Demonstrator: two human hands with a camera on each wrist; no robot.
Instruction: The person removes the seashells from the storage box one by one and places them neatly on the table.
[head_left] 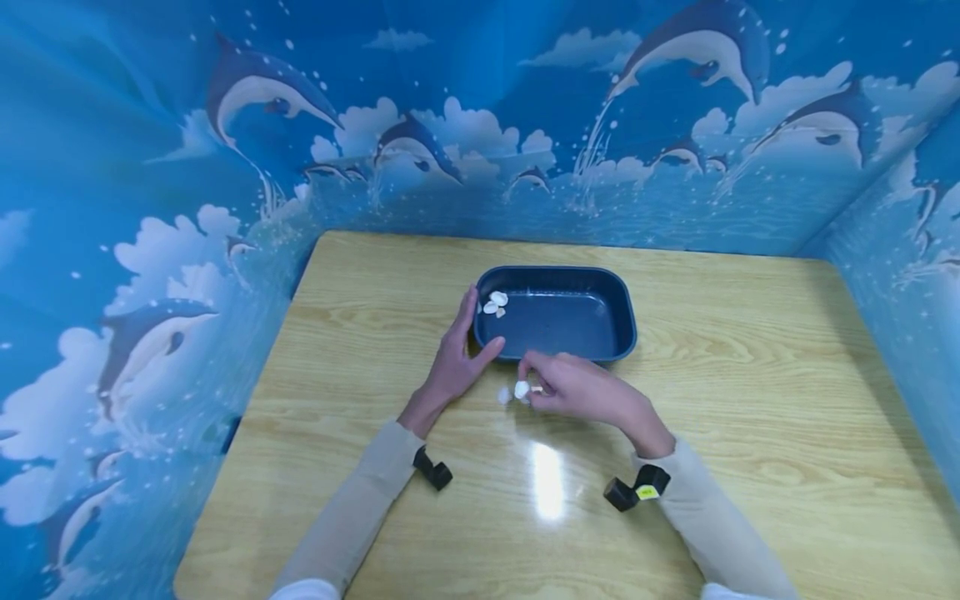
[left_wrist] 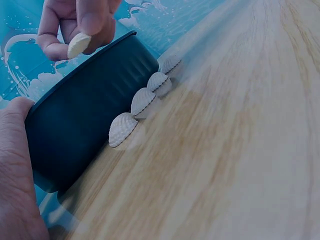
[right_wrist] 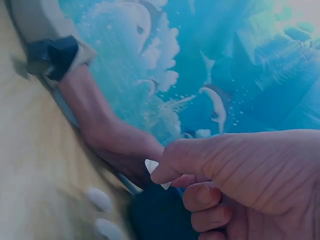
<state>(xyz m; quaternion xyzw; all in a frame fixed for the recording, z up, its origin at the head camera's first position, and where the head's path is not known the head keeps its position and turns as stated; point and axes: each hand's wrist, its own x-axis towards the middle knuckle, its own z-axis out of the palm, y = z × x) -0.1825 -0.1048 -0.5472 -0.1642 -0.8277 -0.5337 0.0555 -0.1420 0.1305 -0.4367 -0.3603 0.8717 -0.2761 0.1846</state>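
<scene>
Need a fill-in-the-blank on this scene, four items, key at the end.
1. The ____ hand pinches a shell.
2. In the left wrist view, ____ shells lie on the table.
3. In the head view, shells inside the bin lie near its ____ end.
4. The backdrop is mainly ____ in color.

right; four; left; blue

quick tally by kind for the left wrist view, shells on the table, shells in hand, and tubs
Ribbed seashells on the table: 4
Seashell pinched in the right hand: 1
Dark blue tub: 1
Total: 6
</scene>
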